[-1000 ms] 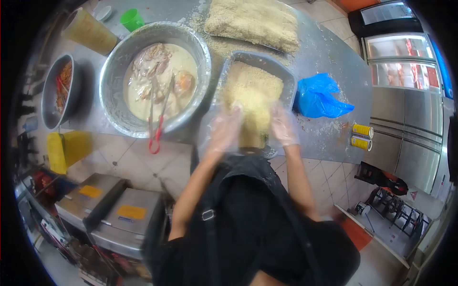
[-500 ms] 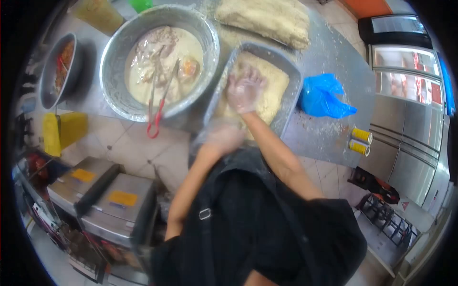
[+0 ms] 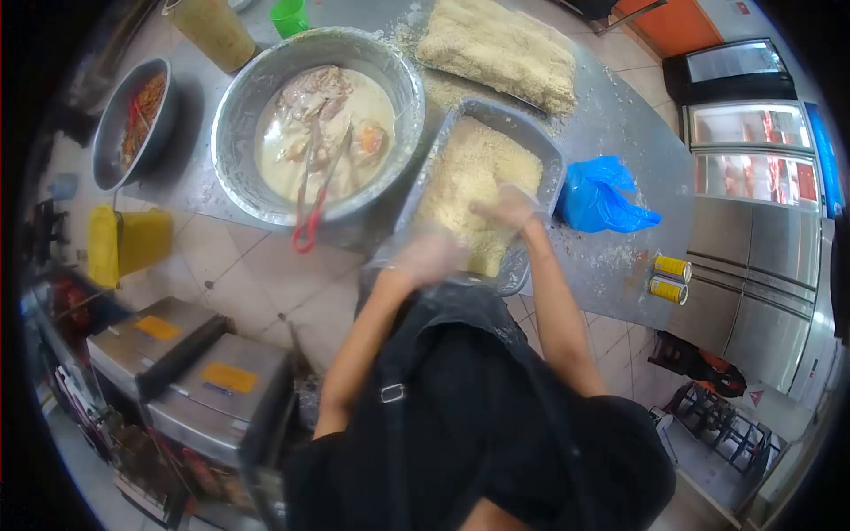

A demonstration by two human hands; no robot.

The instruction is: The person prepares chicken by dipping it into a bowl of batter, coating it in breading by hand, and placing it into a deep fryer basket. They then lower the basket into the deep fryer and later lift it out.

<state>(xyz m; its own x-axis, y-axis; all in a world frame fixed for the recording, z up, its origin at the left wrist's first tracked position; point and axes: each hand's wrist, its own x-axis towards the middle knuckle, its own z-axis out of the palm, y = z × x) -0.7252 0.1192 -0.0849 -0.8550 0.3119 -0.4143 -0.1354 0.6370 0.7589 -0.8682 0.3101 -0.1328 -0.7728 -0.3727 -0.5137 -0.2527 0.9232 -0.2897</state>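
A grey rectangular tub [image 3: 555,164] holds a thick bed of pale breadcrumb-like coating [image 3: 482,159]. My right hand [image 3: 509,209], in a clear plastic glove, is at the tub's right side with its fingers down in the crumbs; blur hides how they are bent. Over the near left rim is my left hand [image 3: 431,257], also gloved and smeared by motion, so its fingers cannot be made out. Left of the tub stands a large metal bowl [image 3: 232,181] of milky batter with pieces of raw meat [image 3: 323,93]. Red-handled tongs [image 3: 310,199] rest in it, handles over the rim.
Behind the tub, a tray carries a heap of crumb-coated pieces [image 3: 496,53]. To the right lie a blue plastic bag [image 3: 606,195] and two yellow cans [image 3: 670,279]. A smaller bowl [image 3: 164,111], a beige pitcher [image 3: 211,34] and a green cup [image 3: 289,16] stand left.
My right hand has gone from lying spread on the crumbs to the tub's right side, fingers in the crumbs. My left hand has shifted slightly right along the near rim.
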